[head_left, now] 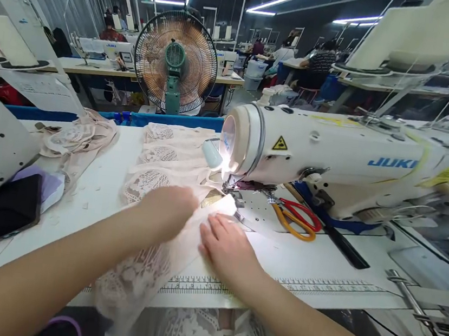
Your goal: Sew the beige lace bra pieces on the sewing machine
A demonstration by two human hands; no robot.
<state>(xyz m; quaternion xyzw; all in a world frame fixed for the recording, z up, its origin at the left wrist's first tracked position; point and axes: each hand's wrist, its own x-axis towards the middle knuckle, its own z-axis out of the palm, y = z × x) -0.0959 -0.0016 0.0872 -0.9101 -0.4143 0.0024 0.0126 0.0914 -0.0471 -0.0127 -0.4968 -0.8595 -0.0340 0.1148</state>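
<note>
Pale lace fabric (148, 259) runs across the sewing machine bed and hangs over the front edge. My left hand (167, 213) is over the fabric, left of the needle area; it is blurred and curled, its fingertips hidden. My right hand (233, 248) lies with fingers stretched out on the fabric's right edge, just in front of the presser foot (233, 184). A white sewing machine (333, 148) stands above, its lamp lighting the cloth. Beyond my left hand, lace pieces (161, 153) lie in a row.
Scissors with red and orange handles (294, 220) and a black-handled tool (345, 247) lie right of the needle. A ruler strip (328, 288) runs along the front. On the left are a phone (13, 207) and more lace garments (84, 142). A fan (176, 61) stands behind.
</note>
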